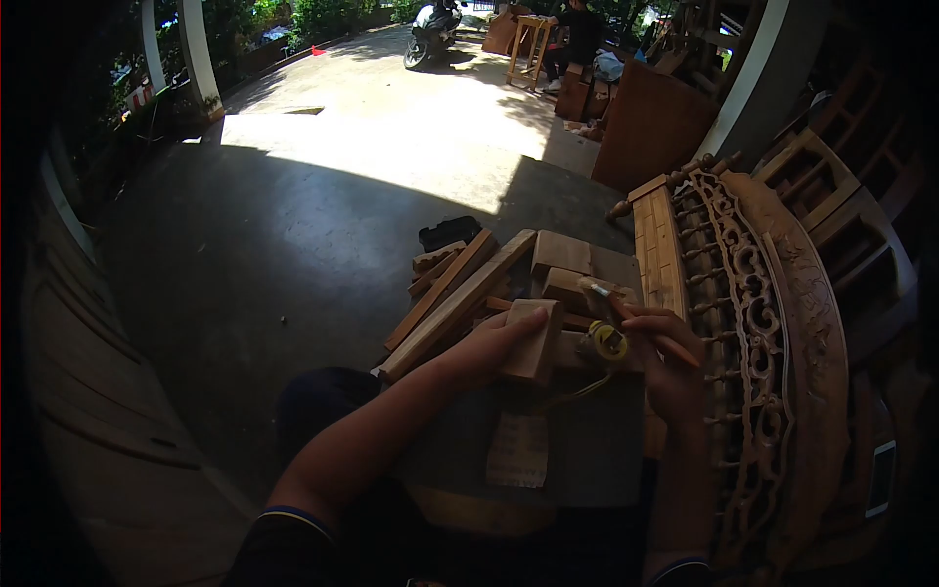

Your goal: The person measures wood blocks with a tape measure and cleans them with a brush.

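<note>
My left hand (481, 350) is closed around a pale wooden block (535, 340), its thumb along the top. My right hand (670, 364) grips a paintbrush (675, 349) by its wooden handle, with the bristles pointing up and left, above the work surface. Between the hands lies a round yellow item (606, 340) that looks like a tape measure, a thin yellow strip near it. Behind the held block are more wooden blocks (562, 252). A printed sheet, perhaps sandpaper (517, 451), lies on the dark work surface (597, 460) nearer to me.
Long wooden strips (460, 303) lie to the left, with a dark case (449, 233) behind them. Carved wooden panels (753, 323) stand close on the right, a phone (881, 479) beside them. Farther off are a motorcycle (430, 34) and a seated person (577, 39).
</note>
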The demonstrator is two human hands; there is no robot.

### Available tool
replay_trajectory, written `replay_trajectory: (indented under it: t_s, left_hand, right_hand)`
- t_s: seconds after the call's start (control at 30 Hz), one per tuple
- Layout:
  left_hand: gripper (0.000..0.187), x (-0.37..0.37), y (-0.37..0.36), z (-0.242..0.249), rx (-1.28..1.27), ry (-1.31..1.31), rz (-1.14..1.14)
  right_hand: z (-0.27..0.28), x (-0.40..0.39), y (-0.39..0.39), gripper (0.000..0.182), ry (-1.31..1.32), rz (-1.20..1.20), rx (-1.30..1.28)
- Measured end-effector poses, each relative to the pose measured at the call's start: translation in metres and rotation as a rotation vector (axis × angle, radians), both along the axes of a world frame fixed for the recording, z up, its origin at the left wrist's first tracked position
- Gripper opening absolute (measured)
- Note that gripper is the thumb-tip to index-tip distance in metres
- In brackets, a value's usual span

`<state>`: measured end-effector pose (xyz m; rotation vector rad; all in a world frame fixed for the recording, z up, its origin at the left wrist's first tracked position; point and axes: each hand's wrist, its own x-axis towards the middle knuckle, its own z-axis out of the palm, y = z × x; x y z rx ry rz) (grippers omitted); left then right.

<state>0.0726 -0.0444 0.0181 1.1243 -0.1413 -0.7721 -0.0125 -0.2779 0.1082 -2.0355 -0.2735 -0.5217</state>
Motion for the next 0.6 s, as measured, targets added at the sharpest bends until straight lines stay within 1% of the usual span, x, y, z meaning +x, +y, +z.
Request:
replay_trajectory:
  t_s: [0.1,0.13,0.23,0.27,0.37,0.4,0.5,0.53,0.6]
  left_hand:
    - [0.069,0.002,-0.001,-0.001,-0.022,-0.016,-0.018]
    - [0.069,0.001,0.0,-0.002,-0.037,-0.011,-0.018]
    - [0.07,0.0,-0.001,0.003,0.0,0.025,0.006]
    - [0.07,0.001,-0.001,0.003,0.006,0.014,0.004]
    - [0.071,0.0,0.0,0.002,0.004,-0.015,0.007]
    - [0.071,-0.001,0.001,0.004,-0.007,-0.021,0.007]
    - [0.071,-0.001,0.001,0.003,-0.011,0.007,-0.003]
    - [0.07,0.001,0.0,0.004,-0.009,0.017,-0.01]
    - [0.07,0.002,0.0,0.002,-0.015,-0.009,-0.009]
  right_hand:
    - [0.006,-0.017,-0.012,0.012,0.289,0.407,0.245]
    - [0.008,-0.018,-0.008,0.011,0.255,0.38,0.246]
    - [-0.002,-0.001,0.007,0.013,0.09,0.035,0.259]
    - [-0.001,-0.001,0.005,0.012,0.062,0.002,0.128]
    - [-0.002,-0.009,-0.014,0.011,0.252,0.4,0.195]
    - [0.001,-0.013,-0.015,0.011,0.296,0.366,0.203]
    - [-0.003,-0.003,0.0,0.012,0.202,0.043,0.319]
    - [-0.005,0.0,-0.002,0.01,0.113,0.027,0.201]
    - [-0.003,-0.004,-0.011,0.01,0.162,0.244,0.151]
